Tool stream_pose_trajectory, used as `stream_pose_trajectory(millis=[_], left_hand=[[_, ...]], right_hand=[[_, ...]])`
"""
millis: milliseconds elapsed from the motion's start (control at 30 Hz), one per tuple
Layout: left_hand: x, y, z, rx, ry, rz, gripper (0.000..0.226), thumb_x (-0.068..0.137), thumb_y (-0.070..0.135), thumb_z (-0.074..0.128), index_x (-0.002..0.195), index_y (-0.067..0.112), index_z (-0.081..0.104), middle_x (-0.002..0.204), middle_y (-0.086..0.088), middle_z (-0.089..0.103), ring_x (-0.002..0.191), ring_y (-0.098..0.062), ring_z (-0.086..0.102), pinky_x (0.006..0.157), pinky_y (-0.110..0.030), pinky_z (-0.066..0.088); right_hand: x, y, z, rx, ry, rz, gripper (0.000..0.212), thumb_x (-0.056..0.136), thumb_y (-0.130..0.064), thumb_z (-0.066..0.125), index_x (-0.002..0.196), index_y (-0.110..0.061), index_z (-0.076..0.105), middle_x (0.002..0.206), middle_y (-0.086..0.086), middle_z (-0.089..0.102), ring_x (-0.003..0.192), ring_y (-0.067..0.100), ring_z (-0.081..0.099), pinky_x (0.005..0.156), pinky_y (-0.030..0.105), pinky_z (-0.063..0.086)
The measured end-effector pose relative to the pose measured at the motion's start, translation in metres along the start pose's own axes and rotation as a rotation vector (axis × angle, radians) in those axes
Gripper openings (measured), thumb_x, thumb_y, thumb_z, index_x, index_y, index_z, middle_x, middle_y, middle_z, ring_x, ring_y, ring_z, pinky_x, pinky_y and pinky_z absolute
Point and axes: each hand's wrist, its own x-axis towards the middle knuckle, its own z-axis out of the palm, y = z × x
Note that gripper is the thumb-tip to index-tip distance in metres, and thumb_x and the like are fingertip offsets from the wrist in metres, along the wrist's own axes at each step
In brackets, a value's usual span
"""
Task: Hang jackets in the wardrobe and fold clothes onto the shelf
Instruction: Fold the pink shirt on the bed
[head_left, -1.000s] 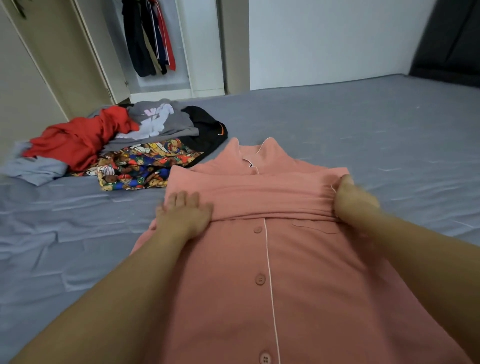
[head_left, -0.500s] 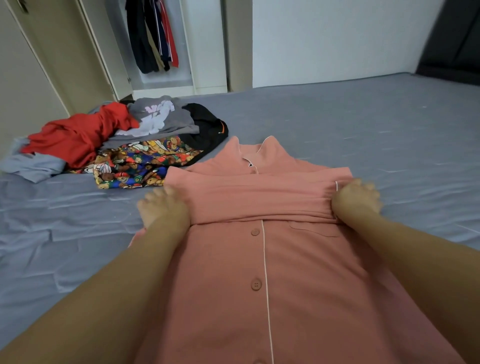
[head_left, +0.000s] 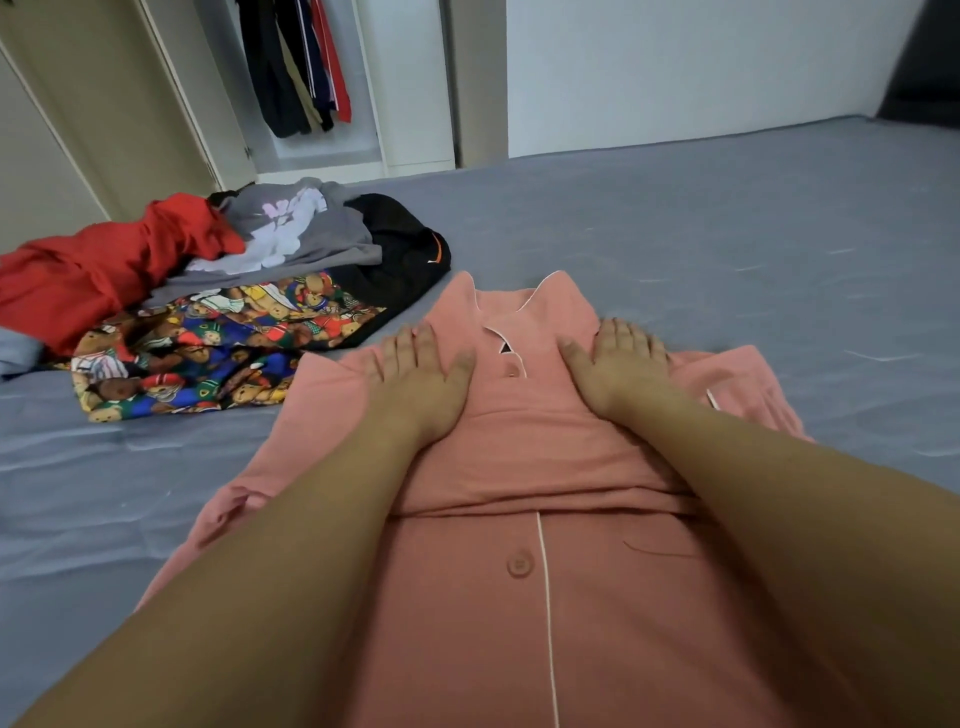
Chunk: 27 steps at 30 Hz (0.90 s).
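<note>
A pink button-up shirt (head_left: 524, 582) with white piping lies face up on the grey bed, collar pointing away from me. Its sleeves are folded across the chest in a band. My left hand (head_left: 423, 371) lies flat on the left shoulder area, fingers straight and spread. My right hand (head_left: 621, 361) presses flat on the right shoulder area beside the collar. Neither hand holds cloth. My forearms hide part of the shirt's sides.
A pile of clothes sits at the left: a red garment (head_left: 98, 265), a grey sweatshirt (head_left: 306, 228), a black garment (head_left: 400, 244) and a teddy-bear print cloth (head_left: 208, 348). Dark jackets (head_left: 291, 62) hang in the open wardrobe beyond the grey bed sheet (head_left: 727, 223).
Both hands have left the outer ends of the folded sleeve band and moved inward and forward onto the shoulders by the collar, now lying flat. The view has come closer to the shirt.
</note>
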Motion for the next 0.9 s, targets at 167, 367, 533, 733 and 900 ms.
stream_pose_trajectory(millis=[167,367,533,733,900], left_hand=[[0.062,0.014,0.008,-0.031,0.083,-0.157,0.063,0.091,0.049,0.028,0.148,0.021,0.033,0.152,-0.011,0.031,0.141,-0.032,0.022,0.116,-0.055,0.002],[0.081,0.01,0.009,-0.557,0.168,-0.239,0.021,0.067,0.032,0.054,0.084,0.024,0.063,0.105,-0.002,0.064,0.115,-0.031,0.043,0.111,-0.047,0.019],[0.032,0.003,-0.016,-1.08,0.055,-0.109,0.024,0.072,-0.007,0.061,0.092,0.003,0.071,0.086,-0.014,0.067,0.085,-0.023,0.055,0.079,-0.037,0.047],[-0.031,0.013,-0.066,-1.287,0.082,-0.033,0.028,0.076,-0.013,0.053,0.075,0.007,0.073,0.083,-0.011,0.073,0.076,-0.027,0.069,0.074,-0.041,0.058],[-0.092,-0.031,-0.08,-0.982,0.099,0.089,0.038,0.075,-0.02,0.052,0.062,0.009,0.072,0.088,0.01,0.072,0.107,-0.024,0.062,0.096,-0.031,0.048]], right_hand=[[0.041,-0.003,0.012,0.04,0.228,-0.054,0.057,0.098,-0.051,0.026,0.129,-0.01,0.05,0.138,0.016,0.047,0.129,0.033,0.04,0.107,0.047,0.024],[0.06,0.0,0.015,0.434,0.33,-0.087,0.014,0.084,-0.024,0.052,0.076,-0.014,0.057,0.081,0.007,0.063,0.087,0.03,0.055,0.084,0.041,0.039],[0.025,0.002,-0.001,0.838,0.253,-0.027,0.021,0.08,-0.006,0.059,0.063,-0.016,0.051,0.062,0.002,0.05,0.066,0.019,0.045,0.065,0.037,0.042],[-0.037,-0.005,-0.068,1.206,0.209,0.044,0.02,0.062,-0.002,0.051,0.048,-0.016,0.05,0.05,0.001,0.042,0.056,0.018,0.038,0.055,0.033,0.035],[-0.11,0.028,-0.082,1.002,-0.056,-0.301,0.037,0.074,0.014,0.04,0.049,-0.001,0.061,0.093,0.015,0.073,0.082,0.025,0.068,0.079,0.033,0.054]])
